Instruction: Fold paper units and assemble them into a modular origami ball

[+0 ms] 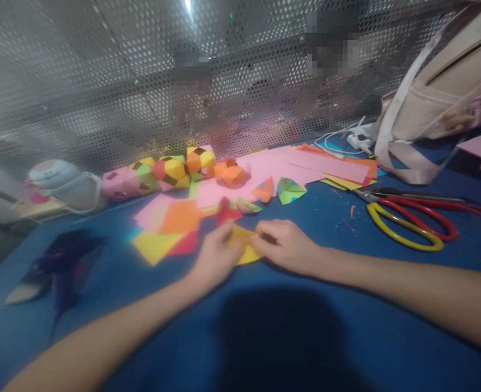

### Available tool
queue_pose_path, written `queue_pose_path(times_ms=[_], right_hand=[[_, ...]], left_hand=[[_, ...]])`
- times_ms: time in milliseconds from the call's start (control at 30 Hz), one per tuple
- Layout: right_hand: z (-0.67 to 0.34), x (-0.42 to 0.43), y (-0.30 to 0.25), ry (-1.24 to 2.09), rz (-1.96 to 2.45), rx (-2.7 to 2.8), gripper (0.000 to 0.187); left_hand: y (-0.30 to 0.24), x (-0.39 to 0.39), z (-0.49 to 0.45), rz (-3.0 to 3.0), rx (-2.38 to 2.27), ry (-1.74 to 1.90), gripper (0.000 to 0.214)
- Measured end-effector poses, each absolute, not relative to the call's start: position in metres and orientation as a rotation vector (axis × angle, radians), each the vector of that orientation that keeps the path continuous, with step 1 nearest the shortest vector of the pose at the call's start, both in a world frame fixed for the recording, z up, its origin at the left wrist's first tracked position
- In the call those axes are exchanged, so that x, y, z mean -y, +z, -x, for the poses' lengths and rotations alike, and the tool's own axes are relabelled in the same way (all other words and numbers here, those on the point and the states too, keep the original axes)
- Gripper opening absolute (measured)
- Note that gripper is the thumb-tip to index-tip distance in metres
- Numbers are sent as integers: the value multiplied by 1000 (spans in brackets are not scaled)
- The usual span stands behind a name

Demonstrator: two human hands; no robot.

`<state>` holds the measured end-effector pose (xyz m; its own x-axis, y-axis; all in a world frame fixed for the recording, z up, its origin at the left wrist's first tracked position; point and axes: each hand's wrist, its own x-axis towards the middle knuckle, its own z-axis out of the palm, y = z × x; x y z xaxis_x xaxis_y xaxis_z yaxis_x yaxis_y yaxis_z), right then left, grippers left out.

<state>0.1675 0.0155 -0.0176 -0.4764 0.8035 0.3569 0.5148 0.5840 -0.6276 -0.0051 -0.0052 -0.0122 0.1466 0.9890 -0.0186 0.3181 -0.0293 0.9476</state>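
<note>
Between my two hands is a small piece of yellow paper (245,247), low over the blue table. My left hand (220,247) grips its left side, fingers closed on the edge. On the other side my right hand (283,242) pinches the right edge with bent fingers. Just beyond them lie a red folded paper piece (227,211), a pale green one (247,206), an orange one (263,189) and a green one (291,190). Left of my left hand, loose squares include an orange paper square (180,216) and a yellow paper square (152,246). The picture is slightly blurred.
Folded paper balls (170,171) line the back left beside a white cylindrical device (66,182). Pink paper sheets (305,166) lie at the back. Scissors (406,231) with red and yellow handles rest right, a glue gun (66,267) left. A beige bag (448,81) stands against the perforated metal panel (142,92).
</note>
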Motion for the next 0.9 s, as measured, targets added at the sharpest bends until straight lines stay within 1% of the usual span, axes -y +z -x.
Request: queue_pose_path(times_ms=[133, 300, 400, 600, 667, 733, 900], right_hand=[[-168, -15, -17, 584, 1020, 2159, 21], [-167, -16, -17, 535, 993, 2095, 24], [-167, -16, -17, 526, 1008, 2101, 23], [-165, -18, -18, 542, 1009, 2087, 21], [-166, -19, -17, 612, 1026, 2021, 22], [-168, -20, -16, 669, 1060, 1952, 23], [-172, -21, -15, 648, 1144, 1905, 24]], left_hand=[[-14, 5, 7, -1557, -1323, 918, 11], [-9, 4, 8, -1540, -1257, 921, 15], [-8, 3, 8, -1531, -1256, 898, 17], [-9, 3, 4, -1548, -1279, 920, 15], [-8, 3, 1, -1497, -1237, 953, 12], [-6, 3, -1, -1393, -1171, 1024, 16], [-3, 4, 1, -1331, -1165, 1219, 9]])
